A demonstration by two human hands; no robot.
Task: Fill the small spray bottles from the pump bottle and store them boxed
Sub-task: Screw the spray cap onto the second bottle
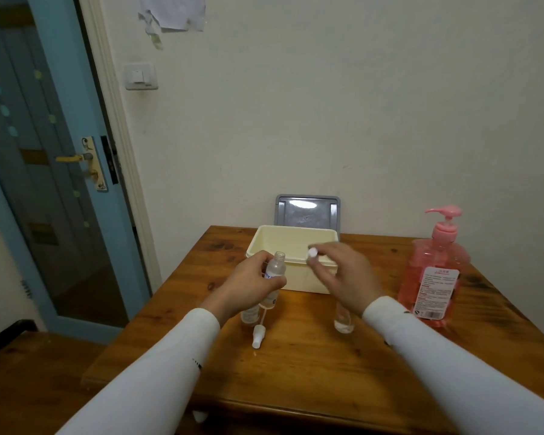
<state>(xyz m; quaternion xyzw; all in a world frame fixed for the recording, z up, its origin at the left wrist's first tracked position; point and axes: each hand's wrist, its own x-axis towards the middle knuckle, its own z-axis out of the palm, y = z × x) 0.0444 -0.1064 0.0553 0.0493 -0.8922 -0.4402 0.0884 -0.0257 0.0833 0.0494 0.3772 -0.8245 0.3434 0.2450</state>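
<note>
The small spray bottle [273, 279] stands off the table, its neck open, wrapped in the fingers of the left hand [252, 285]. Just right of that neck, the right hand [343, 274] pinches a small white cap [312, 253] between fingertips; whether this is the spray head's cover is hard to tell. The bottle is being opened for filling. Next the cap wants setting down and the bottle carrying to the pump bottle [432, 271], well right of both hands. A loose spray head [258, 335] lies below the left hand.
</note>
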